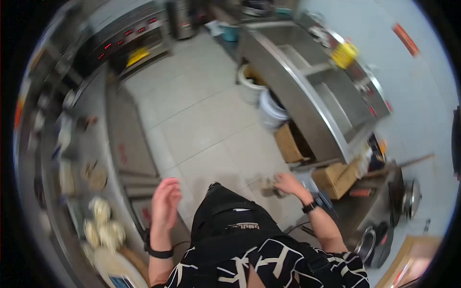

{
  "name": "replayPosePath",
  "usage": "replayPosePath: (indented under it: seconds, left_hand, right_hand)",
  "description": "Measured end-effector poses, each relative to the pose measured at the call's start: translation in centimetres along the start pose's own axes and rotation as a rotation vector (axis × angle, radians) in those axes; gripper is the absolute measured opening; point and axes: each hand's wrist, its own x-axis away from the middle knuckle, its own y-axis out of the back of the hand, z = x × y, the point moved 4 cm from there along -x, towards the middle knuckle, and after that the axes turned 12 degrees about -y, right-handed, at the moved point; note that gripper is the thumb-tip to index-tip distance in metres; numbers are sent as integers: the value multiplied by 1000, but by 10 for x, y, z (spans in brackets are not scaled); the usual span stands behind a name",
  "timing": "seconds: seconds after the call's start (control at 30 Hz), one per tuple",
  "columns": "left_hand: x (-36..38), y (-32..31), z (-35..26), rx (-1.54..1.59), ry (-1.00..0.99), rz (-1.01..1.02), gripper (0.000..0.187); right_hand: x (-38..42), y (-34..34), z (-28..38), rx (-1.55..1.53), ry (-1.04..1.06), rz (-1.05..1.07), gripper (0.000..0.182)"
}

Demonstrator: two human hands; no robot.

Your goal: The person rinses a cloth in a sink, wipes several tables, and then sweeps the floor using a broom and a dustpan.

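My left hand [166,198] is raised beside the counter on the left, fingers loosely bent, with nothing seen in it. Low in front of my right side, my right hand [287,184] has its fingers closed on a small greyish-brown object [268,187]. Motion blur hides what kind of thing it is. Both hands are over the floor, apart from the work surfaces. A black apron [235,221] covers my front between them.
Along the left runs a steel counter [103,144] with pale cabbage-like vegetables [103,225]. A steel double sink [307,72] stands at right, with white buckets [272,110] and an open cardboard box [289,144] below. Another carton [334,180] sits nearer. Tiled floor [201,115] lies between.
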Motion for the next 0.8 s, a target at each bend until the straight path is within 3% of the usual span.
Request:
replayPosePath:
  seconds: [0.07, 0.17, 0.23, 0.3, 0.37, 0.47, 0.5, 0.57, 0.63, 0.73, 0.8]
  left_hand:
    - [-57, -24, -10, -27, -21, 56, 18]
    - [-155, -67, -20, -76, -62, 125, 17]
    - [-223, -117, -31, -118, -85, 183, 17]
    - [-301, -157, -38, -128, -77, 274, 17]
    - [-365, -210, -41, -147, -46, 350, 18]
    - [-453, -301, -36, -157, -18, 460, 19]
    - [-475, -333, -30, -169, 3, 489, 20]
    - [-511, -396, -12, -176, 38, 562, 23]
    - [-532, -455, 18, -143, 65, 652, 24]
    - [-541, -520, 80, -48, 150, 774, 23]
    - [-535, -532, 128, -46, 272, 681, 23]
  right_hand:
    - [-25, 40, 16, -149, 85, -160, 27]
    - [-55, 102, 20, -297, -117, -183, 25]
    - [-79, 141, -5, -365, -176, -188, 29]
    - [-92, 176, -34, -408, -223, -343, 30]
    - [-89, 207, -65, -453, -359, -445, 24]
    - [-71, 239, -107, -503, -489, -558, 30]
    - [-61, 249, -121, -546, -560, -559, 30]
    - [-47, 249, -174, -392, -503, -719, 29]
    - [-28, 283, -168, -684, -873, -564, 25]
    - [-32, 271, -234, -772, -762, -646, 26]
    - [-66, 267, -254, -684, -822, -586, 28]
